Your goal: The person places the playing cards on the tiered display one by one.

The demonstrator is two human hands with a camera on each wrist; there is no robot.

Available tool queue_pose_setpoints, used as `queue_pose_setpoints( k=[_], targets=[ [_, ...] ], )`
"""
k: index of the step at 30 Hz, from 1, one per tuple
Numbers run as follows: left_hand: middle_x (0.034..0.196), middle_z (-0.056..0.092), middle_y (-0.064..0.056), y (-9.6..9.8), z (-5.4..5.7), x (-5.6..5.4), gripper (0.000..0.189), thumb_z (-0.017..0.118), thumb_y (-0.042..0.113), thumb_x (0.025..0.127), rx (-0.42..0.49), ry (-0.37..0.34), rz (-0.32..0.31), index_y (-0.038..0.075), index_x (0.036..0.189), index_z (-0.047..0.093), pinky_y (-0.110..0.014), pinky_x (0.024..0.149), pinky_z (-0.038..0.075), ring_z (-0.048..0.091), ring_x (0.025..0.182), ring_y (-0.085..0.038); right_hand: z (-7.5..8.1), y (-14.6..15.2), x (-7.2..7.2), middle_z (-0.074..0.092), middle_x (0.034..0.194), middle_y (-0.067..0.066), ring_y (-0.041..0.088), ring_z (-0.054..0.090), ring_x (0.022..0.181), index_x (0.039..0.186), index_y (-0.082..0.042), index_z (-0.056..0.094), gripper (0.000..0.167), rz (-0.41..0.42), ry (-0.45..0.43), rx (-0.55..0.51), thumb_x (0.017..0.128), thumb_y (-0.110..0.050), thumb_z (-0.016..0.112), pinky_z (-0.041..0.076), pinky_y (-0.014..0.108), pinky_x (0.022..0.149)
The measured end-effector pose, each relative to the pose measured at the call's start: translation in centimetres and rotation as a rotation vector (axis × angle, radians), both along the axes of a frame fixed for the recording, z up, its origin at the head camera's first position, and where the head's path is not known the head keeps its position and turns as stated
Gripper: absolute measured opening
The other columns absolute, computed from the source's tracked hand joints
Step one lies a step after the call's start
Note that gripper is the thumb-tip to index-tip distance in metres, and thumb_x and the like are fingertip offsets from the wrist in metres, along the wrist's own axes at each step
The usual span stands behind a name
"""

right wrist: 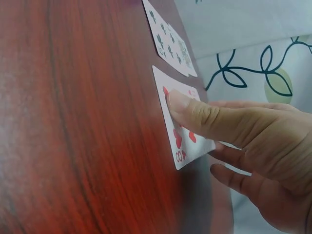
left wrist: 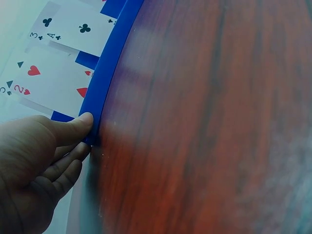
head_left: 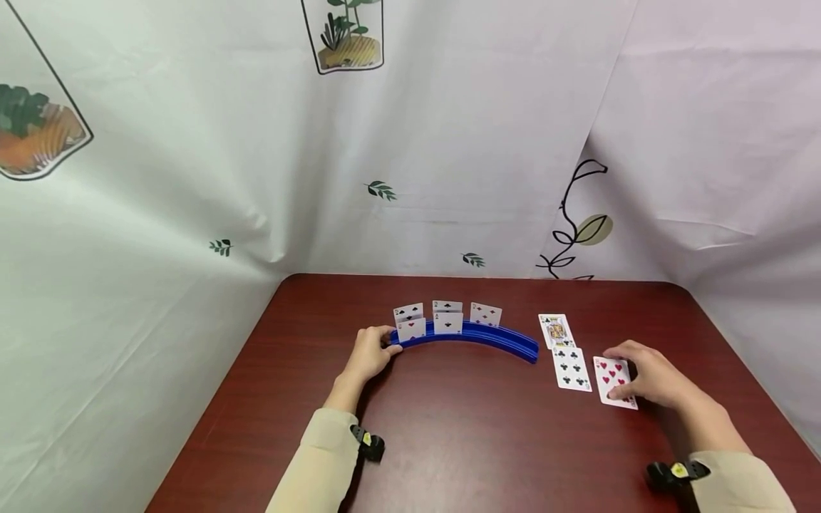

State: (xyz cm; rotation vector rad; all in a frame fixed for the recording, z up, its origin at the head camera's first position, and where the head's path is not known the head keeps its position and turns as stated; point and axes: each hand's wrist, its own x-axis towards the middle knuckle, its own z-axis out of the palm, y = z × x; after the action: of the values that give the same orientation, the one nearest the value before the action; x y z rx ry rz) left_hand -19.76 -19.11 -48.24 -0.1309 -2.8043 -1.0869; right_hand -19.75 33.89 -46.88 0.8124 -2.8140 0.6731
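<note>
A curved blue card holder [head_left: 507, 342] stands on the table, and my left hand [head_left: 370, 354] pinches its left end between thumb and fingers. Upright in it are a two of hearts [left wrist: 53, 80] and an ace of clubs [left wrist: 83, 29], each with a black-suit card partly hidden behind. A diamonds card [head_left: 485, 314] stands farther right in the holder. My right hand [head_left: 656, 377] grips an eight of hearts [right wrist: 178, 131] at the table's right side, its thumb across the card's face. The fingers beyond the card are partly hidden.
Left of the right hand, a six of clubs [head_left: 571, 369] lies face up, touching or overlapping a face card [head_left: 556, 330] behind it. The dark red wooden table [head_left: 474, 434] meets a white patterned cloth [head_left: 436, 228] at the back and sides.
</note>
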Motion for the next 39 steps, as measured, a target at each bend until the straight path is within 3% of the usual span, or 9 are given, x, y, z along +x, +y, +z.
queue_pose_setpoints(
  k=[8, 15, 20, 27, 33, 39],
  targets=[
    [0.105, 0.073, -0.018, 0.0, -0.1, 0.1, 0.037, 0.080, 0.010, 0.088, -0.007, -0.001, -0.002, -0.004, 0.121, 0.070, -0.044, 0.087, 0.058, 0.070, 0.097, -0.030, 0.7, 0.0, -0.1, 0.060, 0.099, 0.011, 0.022, 0.054, 0.086, 0.112, 0.011, 0.068, 0.075, -0.086, -0.104, 0.053, 0.057, -0.030, 0.098, 0.046, 0.034, 0.070],
    [0.106, 0.073, -0.019, 0.0, 0.2, 0.1, 0.037, 0.079, 0.010, 0.089, 0.003, -0.002, -0.004, -0.005, 0.122, 0.070, -0.045, 0.088, 0.057, 0.070, 0.098, -0.030, 0.7, 0.1, 0.0, 0.062, 0.101, 0.017, 0.031, 0.057, 0.088, 0.108, 0.006, 0.068, 0.061, -0.125, -0.089, 0.036, 0.061, -0.019, 0.097, 0.047, 0.042, 0.073],
    [0.104, 0.073, -0.017, 0.0, 0.3, 0.1, 0.037, 0.079, 0.010, 0.089, -0.004, -0.003, -0.002, -0.004, 0.122, 0.070, -0.045, 0.088, 0.057, 0.069, 0.097, -0.030, 0.7, 0.3, -0.2, 0.064, 0.091, 0.012, 0.026, 0.054, 0.079, 0.108, 0.003, 0.065, 0.053, -0.166, -0.085, 0.022, 0.066, -0.011, 0.093, 0.044, 0.041, 0.067],
    [0.100, 0.073, -0.014, 0.0, 0.3, 0.3, 0.036, 0.079, 0.012, 0.089, -0.018, -0.015, 0.008, -0.003, 0.121, 0.071, -0.043, 0.087, 0.057, 0.068, 0.096, -0.028, 0.7, 0.6, -0.2, 0.066, 0.092, 0.018, 0.024, 0.055, 0.076, 0.106, 0.007, 0.067, 0.043, -0.175, 0.024, -0.019, 0.069, 0.002, 0.088, 0.045, 0.034, 0.061],
    [0.102, 0.073, -0.014, 0.1, 0.4, 0.2, 0.036, 0.079, 0.012, 0.089, -0.021, -0.021, -0.004, -0.002, 0.122, 0.071, -0.043, 0.087, 0.057, 0.068, 0.097, -0.027, 1.0, 0.9, -0.1, 0.065, 0.085, 0.011, 0.010, 0.049, 0.070, 0.101, 0.005, 0.070, 0.034, -0.180, 0.175, -0.058, 0.070, 0.009, 0.083, 0.040, 0.028, 0.057],
    [0.102, 0.073, -0.013, 0.1, 0.2, 0.4, 0.035, 0.078, 0.012, 0.090, -0.019, -0.025, -0.004, -0.001, 0.122, 0.071, -0.041, 0.085, 0.058, 0.068, 0.096, -0.025, 1.5, 1.3, -0.2, 0.067, 0.087, 0.015, 0.004, 0.044, 0.070, 0.099, 0.003, 0.070, 0.023, -0.209, 0.165, -0.082, 0.078, 0.007, 0.078, 0.036, 0.025, 0.058]
  ],
)
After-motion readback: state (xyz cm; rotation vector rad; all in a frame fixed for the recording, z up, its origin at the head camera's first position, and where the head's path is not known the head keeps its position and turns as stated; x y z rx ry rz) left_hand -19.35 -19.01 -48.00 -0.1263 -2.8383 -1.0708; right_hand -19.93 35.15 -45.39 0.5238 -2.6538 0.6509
